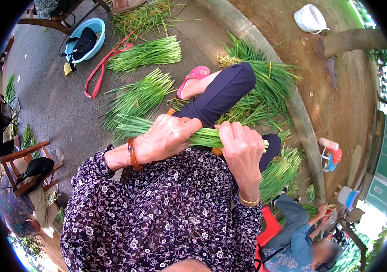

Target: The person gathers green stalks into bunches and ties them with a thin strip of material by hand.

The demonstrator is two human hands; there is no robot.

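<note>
A bundle of long green stalks, likely garlic chives (205, 136), lies crosswise over my lap. My left hand (166, 134) grips it around the middle, with the leafy tips fanning out to the left. My right hand (241, 141) is closed around the cut end, and short pale stems poke out past its little-finger side. Just beyond my left hand a loose pile of chives (140, 100) rests on the pavement. A second, neater pile (149, 52) lies farther off. To the right of my knee is a big heap of chives (268, 80), partly bound with a yellow tie.
A red strap (100, 73) lies by the far pile. Beyond it stands a light-blue basin (101, 40) holding a black bag. A stone kerb (300, 112) curves along the right. A white bucket (310, 18) stands on the soil. Other people sit at lower right (299, 238) and left (16, 204).
</note>
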